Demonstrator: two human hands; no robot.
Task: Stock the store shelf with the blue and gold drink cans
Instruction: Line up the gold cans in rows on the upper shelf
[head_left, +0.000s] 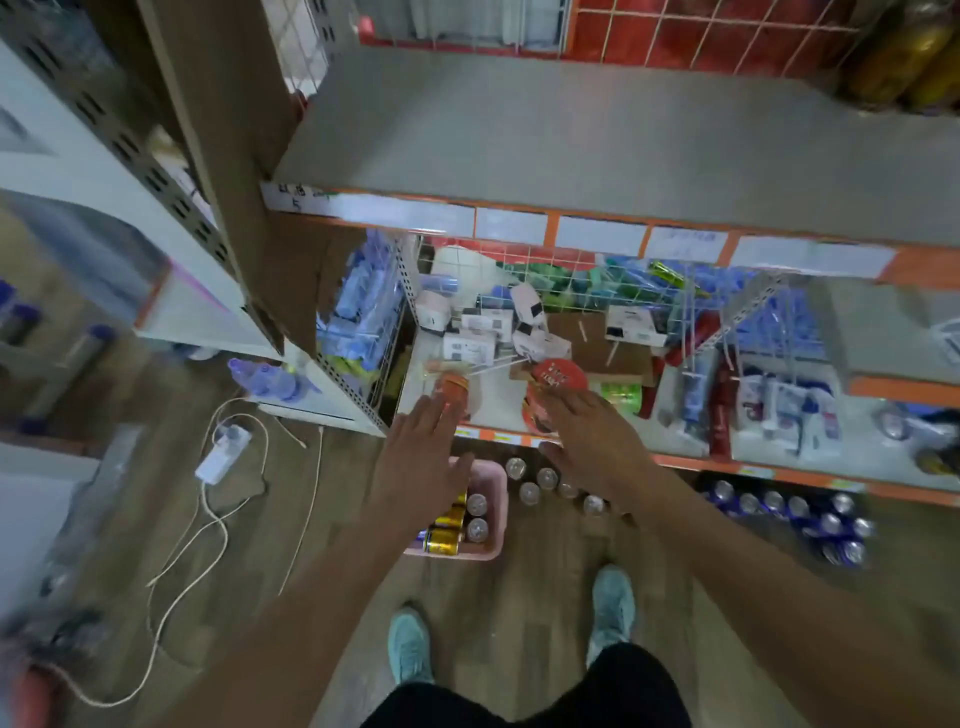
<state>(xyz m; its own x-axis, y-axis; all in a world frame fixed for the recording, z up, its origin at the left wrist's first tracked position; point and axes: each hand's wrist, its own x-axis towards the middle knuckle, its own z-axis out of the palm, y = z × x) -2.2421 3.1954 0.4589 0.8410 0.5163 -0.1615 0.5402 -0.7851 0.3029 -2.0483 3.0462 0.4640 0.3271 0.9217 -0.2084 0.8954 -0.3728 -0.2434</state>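
Left grip (423, 457) and right grip (597, 447) — both spread, empty; pink basket (496, 512) of cans (444, 540) directly below the left grip.

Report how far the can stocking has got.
Done: blue cans already stand on the bottom shelf at the right. In hand: nothing; the left hand and right hand reach down open. Left: gold cans in the pink basket and loose cans beside it.

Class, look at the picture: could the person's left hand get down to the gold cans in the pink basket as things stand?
Probably yes. The left hand is open and empty, right above the pink basket, whose top is open. Nothing covers the gold cans.
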